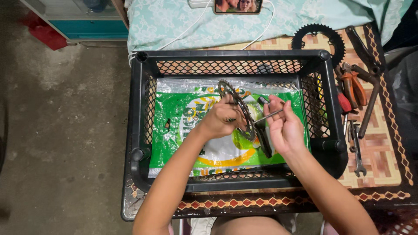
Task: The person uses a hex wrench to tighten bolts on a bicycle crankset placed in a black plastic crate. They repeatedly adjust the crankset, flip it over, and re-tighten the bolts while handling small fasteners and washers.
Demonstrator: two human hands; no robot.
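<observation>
The left hand (223,118) grip closes on the chainring (237,109), the right hand (284,126) clasping a thin metal tool (267,116) beside it.

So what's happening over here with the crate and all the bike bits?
A person is working over a black plastic crate lined with a green and white plastic bag. The left hand grips a toothed chainring with its crank arm, holding it above the bag. The right hand holds a thin metal tool against it. To the right, on the patterned table, lie another chainring, orange-handled pliers and a wrench.
</observation>
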